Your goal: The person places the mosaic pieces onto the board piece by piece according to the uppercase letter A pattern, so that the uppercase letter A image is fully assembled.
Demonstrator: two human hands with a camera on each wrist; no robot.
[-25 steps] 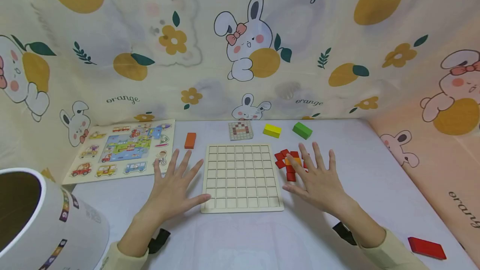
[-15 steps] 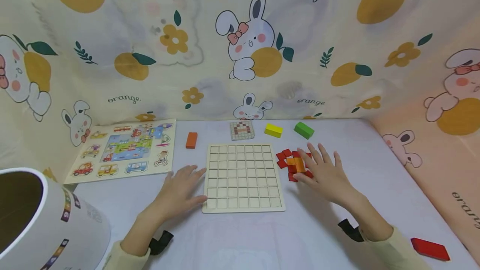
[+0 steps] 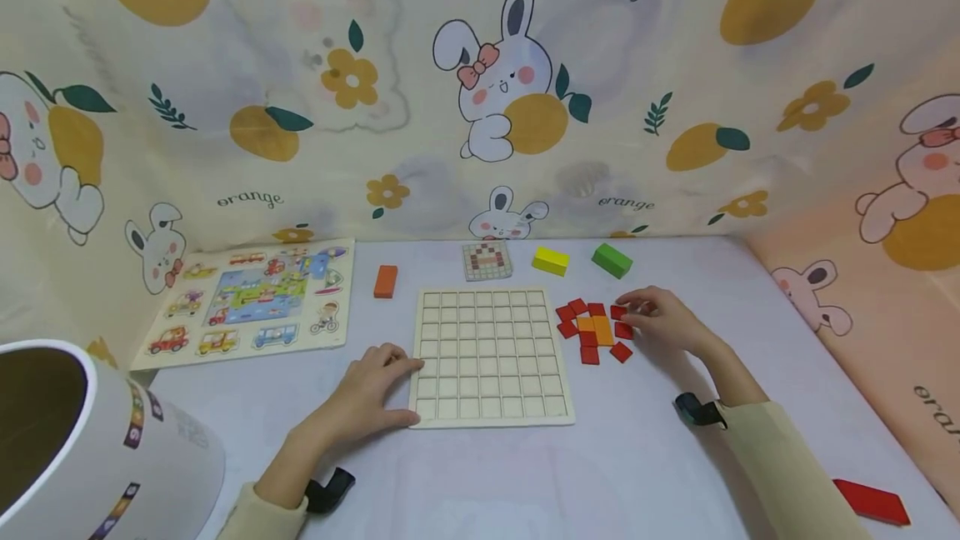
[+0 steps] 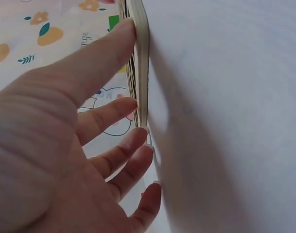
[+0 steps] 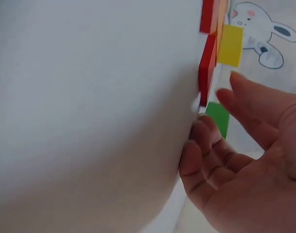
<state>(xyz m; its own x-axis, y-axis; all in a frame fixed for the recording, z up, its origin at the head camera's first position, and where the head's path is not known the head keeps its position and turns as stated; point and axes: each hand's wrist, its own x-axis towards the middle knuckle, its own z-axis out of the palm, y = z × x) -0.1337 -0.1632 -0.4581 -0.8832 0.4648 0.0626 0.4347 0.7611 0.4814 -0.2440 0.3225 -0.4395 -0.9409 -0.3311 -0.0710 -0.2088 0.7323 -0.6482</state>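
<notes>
A pale wooden grid board [image 3: 491,357] lies flat in the middle of the table. At its left edge rests my left hand [image 3: 363,394], with thumb and fingertips touching the rim. The left wrist view shows the thumb [image 4: 96,60] against the board's side [image 4: 142,63] and the fingers only slightly bent. Right of the board lies a loose cluster of small red tiles [image 3: 589,354] and orange tiles [image 3: 603,330]. Over the cluster's right side is my right hand [image 3: 663,322], fingers loosely curved. In the right wrist view its fingertips are close to a red tile [image 5: 207,73] and grip nothing visible.
Behind the board are a patterned card [image 3: 487,261], a yellow block [image 3: 551,262], a green block [image 3: 612,260] and an orange block [image 3: 386,282]. A picture puzzle [image 3: 247,298] lies back left. A white cylinder [image 3: 161,448] stands front left, a red block [image 3: 872,502] front right.
Both hands have come down from spread fingers above the table. My left hand now touches the board's left edge; my right hand has moved to the tiles' right side, its fingers more curved.
</notes>
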